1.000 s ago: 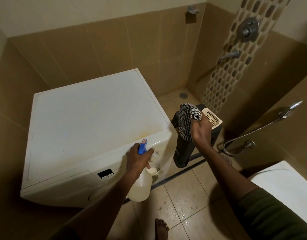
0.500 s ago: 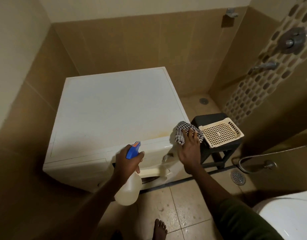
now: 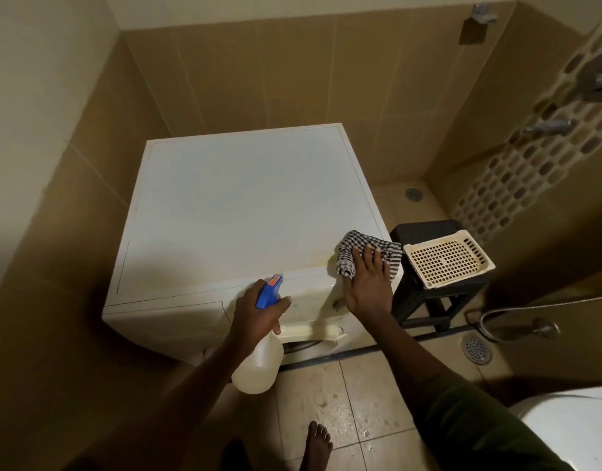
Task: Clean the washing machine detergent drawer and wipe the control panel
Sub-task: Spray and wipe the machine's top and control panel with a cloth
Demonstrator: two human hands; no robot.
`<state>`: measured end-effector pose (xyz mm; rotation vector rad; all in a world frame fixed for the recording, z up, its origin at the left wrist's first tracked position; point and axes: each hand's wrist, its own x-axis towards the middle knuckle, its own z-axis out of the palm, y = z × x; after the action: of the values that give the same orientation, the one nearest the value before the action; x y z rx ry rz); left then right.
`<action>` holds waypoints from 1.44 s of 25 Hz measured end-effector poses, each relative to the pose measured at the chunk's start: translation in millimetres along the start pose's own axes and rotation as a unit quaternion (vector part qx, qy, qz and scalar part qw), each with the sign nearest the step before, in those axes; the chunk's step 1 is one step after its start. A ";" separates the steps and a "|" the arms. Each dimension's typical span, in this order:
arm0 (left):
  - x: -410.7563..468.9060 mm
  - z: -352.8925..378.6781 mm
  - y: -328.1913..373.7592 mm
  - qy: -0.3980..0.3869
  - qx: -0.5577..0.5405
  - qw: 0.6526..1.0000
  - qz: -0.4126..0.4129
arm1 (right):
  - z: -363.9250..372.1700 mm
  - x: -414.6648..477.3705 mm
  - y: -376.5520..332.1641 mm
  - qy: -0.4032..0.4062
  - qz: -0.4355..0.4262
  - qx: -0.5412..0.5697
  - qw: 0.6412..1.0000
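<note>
A white washing machine (image 3: 245, 205) stands in the bathroom corner, its control panel (image 3: 309, 294) facing me at the front edge. My left hand (image 3: 259, 311) grips a white spray bottle (image 3: 259, 362) with a blue trigger head, held in front of the panel. My right hand (image 3: 367, 283) lies with straight fingers on a black-and-white checked cloth (image 3: 360, 249), pressing it on the machine's front right corner. The detergent drawer is not clearly visible.
A black stool (image 3: 428, 300) stands right of the machine with a cream perforated tray (image 3: 449, 258) on top. A hose (image 3: 517, 311) and floor drain (image 3: 476, 348) lie further right. A white toilet (image 3: 574, 430) is at bottom right. My bare foot (image 3: 316, 443) is on the tiled floor.
My right hand brought the checked cloth from above the stool down onto the machine's front right corner. The camera view swung right. My left hand kept the spray bottle by the panel.
</note>
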<state>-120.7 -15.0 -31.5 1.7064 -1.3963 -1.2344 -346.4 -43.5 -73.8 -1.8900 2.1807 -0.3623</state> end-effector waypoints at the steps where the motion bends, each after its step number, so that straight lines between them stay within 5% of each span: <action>1: -0.6 0.7 0.3 -0.005 -0.007 1.000 -0.002 | 1.3 1.6 -0.6 0.008 0.003 0.013 1.000; 21: -27.2 -33.1 -36.0 0.059 0.022 0.998 -0.018 | 44.4 -22.3 -70.1 0.041 -0.077 0.012 0.996; 24: -41.3 -37.3 -44.9 0.065 0.013 0.997 -0.029 | 30.0 -26.7 -73.4 0.046 -0.086 0.140 0.985; 26: -46.9 -42.4 -49.5 0.075 0.007 0.996 -0.040 | -1.6 -17.0 -82.4 0.006 0.055 0.347 0.936; 28: -53.3 -49.5 -53.8 0.099 0.002 0.994 -0.048 | -32.5 -6.6 -89.5 -0.033 0.219 0.513 0.830; 31: -66.7 -66.1 -61.9 0.100 -0.050 0.992 -0.053 | -63.5 -6.7 -101.6 0.009 0.275 0.641 0.716; 33: -77.6 -78.5 -70.0 0.104 -0.086 0.989 -0.066 | -76.2 -12.4 -110.7 0.035 0.266 0.680 0.682; 36: -101.5 -107.1 -91.8 0.120 -0.130 0.980 -0.090 | -83.4 -31.4 -132.3 0.057 0.258 0.675 0.688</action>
<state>12.8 95.6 -42.7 1.7574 -0.9142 -1.2011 -246.4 -27.7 49.5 -0.4012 1.4534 -1.4362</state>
